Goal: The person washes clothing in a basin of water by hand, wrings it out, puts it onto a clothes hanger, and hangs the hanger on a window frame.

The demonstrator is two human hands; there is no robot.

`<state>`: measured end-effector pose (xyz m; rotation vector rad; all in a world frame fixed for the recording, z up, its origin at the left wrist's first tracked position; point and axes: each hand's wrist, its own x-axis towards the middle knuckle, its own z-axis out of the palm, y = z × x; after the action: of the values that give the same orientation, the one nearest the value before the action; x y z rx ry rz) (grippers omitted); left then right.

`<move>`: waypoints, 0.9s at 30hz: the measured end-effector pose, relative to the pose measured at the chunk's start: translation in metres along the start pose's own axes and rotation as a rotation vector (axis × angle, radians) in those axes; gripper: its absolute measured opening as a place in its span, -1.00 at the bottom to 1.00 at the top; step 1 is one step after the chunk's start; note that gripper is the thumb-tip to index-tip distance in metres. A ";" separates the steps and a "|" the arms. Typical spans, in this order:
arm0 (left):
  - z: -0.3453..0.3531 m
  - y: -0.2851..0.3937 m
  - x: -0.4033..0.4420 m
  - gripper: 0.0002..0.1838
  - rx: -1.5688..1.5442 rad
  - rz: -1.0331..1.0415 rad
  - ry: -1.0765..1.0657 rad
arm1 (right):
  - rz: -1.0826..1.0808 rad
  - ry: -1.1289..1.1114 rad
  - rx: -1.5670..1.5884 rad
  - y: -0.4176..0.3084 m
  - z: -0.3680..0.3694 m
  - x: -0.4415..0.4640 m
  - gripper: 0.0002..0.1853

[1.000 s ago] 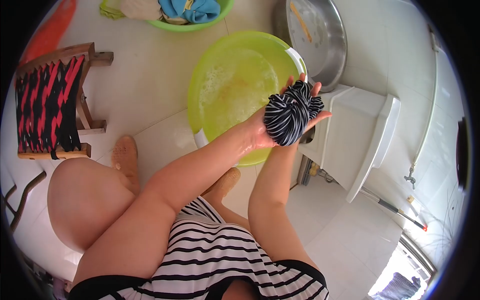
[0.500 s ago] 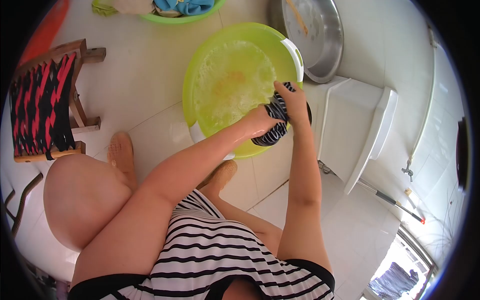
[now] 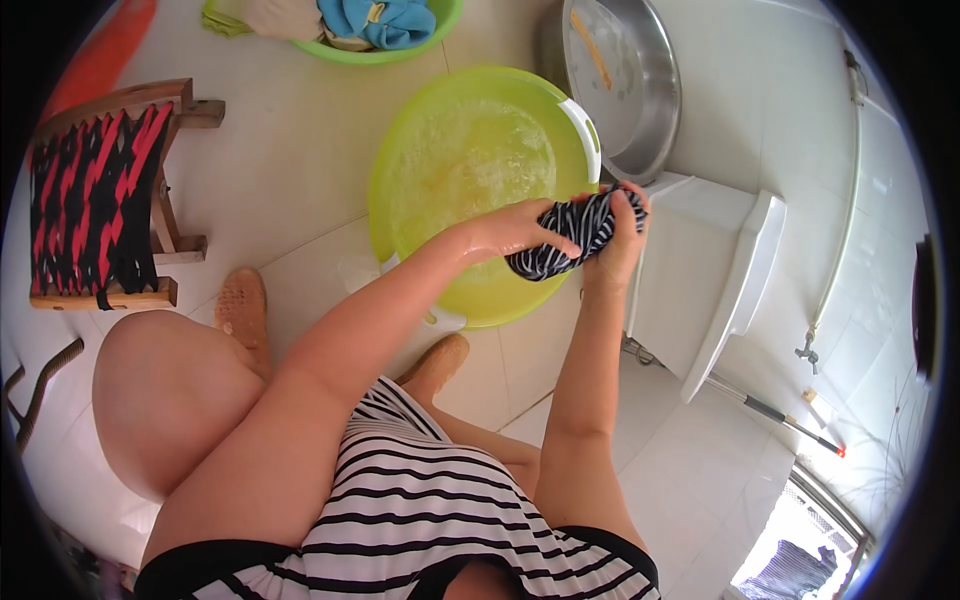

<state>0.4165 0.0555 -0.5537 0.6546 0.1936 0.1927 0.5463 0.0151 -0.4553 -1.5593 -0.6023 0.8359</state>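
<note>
A dark cloth with pale stripes [image 3: 563, 246], bunched into a thick twisted roll, is held over the near right rim of a lime-green basin [image 3: 395, 150]. My left hand [image 3: 508, 229] grips the roll's left end, its thumb lying along the fabric. At the other end, my right hand [image 3: 620, 245] has its fingers wrapped around the cloth from the right. Cloudy, bubbly water [image 3: 480, 160] lies in the basin below.
Behind the basin stand a metal basin [image 3: 665, 110] with a strip-like stick in it and a green tub [image 3: 440, 38] of clothes. A woven-seat wooden stool [image 3: 100, 205] is on the left. To the right are a white box-like fixture [image 3: 690, 270] and a wall tap [image 3: 808, 352].
Both hands have shifted the striped cloth; my right hand has moved right and slightly down. The roll now lies more level and shows more of its length between the hands.
</note>
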 end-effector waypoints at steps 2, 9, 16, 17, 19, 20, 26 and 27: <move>-0.002 0.007 -0.003 -0.24 -0.079 0.080 0.120 | -0.167 0.024 -0.162 -0.015 0.010 0.003 -0.68; 0.002 -0.002 -0.003 -0.23 -0.932 0.086 0.026 | -1.139 -0.397 -0.905 -0.042 0.057 -0.017 -0.53; 0.048 0.011 -0.008 -0.41 -1.382 0.496 -0.286 | -1.085 -0.185 -0.628 -0.037 0.069 -0.053 -0.56; 0.048 0.016 -0.009 -0.49 -1.361 0.484 -0.202 | -0.970 -0.078 -0.558 -0.037 0.066 -0.057 -0.63; 0.043 0.027 -0.003 -0.54 -1.192 0.508 -0.029 | -0.653 0.122 -0.219 -0.039 0.061 -0.066 -0.69; 0.043 0.035 -0.003 -0.57 -1.024 0.542 0.144 | -0.505 0.204 -0.061 -0.043 0.057 -0.069 -0.69; 0.045 0.057 -0.003 -0.82 -0.101 0.793 0.524 | 0.137 0.259 0.513 0.009 -0.008 -0.022 -0.74; 0.050 0.064 -0.009 -0.83 0.283 0.916 0.575 | 0.300 0.150 0.556 0.008 -0.005 -0.017 -0.76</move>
<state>0.4123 0.0741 -0.4739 0.9251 0.4693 1.2592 0.5389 -0.0021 -0.4595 -1.1936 -0.0105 0.9974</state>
